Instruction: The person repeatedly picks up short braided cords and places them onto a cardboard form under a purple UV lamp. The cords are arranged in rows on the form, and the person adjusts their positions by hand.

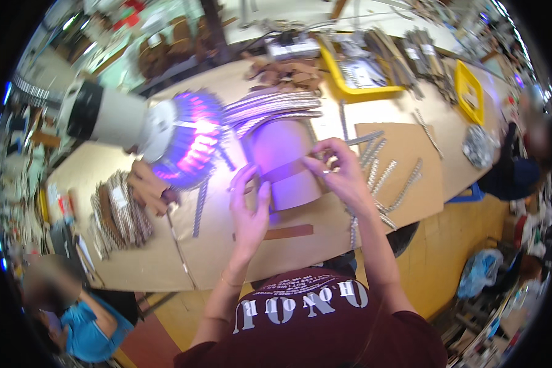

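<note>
A narrow brown strip [285,169], leather-like, runs across a tan, rounded block or form [288,142]. My right hand [342,174] pinches the strip near its right end. At the other end, my left hand [249,199] has its thumb and curled fingers around the strip's end, beside the form's left edge. A second flat brown strip [282,233] lies on the table nearer to me. Just beyond the form sits a bundle of braided, silvery strips [276,107].
A large lamp [187,138] glows purple at the left. Braided strap bundles [122,211] lie below it. Loose braided pieces [383,178] rest on a cardboard sheet [411,141] at right. Yellow trays [368,94] stand at the back. A person in blue [95,328] is at lower left.
</note>
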`<state>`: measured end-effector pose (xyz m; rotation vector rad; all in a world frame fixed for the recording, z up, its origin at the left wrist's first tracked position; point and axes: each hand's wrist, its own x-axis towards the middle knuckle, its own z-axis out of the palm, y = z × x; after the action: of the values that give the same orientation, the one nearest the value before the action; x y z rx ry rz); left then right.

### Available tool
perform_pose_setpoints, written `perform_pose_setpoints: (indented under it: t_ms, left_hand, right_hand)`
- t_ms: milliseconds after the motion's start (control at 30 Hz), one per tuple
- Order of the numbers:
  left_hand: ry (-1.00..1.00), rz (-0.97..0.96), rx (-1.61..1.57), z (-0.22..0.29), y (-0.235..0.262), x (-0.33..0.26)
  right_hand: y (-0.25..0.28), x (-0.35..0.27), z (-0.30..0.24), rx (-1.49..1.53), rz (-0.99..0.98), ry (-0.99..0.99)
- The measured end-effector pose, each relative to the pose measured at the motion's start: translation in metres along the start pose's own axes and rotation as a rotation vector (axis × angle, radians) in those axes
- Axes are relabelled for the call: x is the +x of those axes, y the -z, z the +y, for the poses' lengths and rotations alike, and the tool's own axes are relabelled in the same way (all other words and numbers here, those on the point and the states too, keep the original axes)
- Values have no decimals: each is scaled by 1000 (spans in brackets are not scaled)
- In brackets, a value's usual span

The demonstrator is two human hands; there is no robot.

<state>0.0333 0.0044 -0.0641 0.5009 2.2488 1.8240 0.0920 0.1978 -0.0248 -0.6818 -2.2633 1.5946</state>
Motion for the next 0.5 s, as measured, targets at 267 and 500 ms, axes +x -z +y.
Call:
perform_pose_setpoints:
  t_ms: [267,500]
  left_hand:
    - [-118,-17,188,19,-1,-15]
    - [-206,132,300,20,16,-31]
  right_hand:
    - [53,18,30,-50,90,-123]
    - [122,21,73,-528,388,-375]
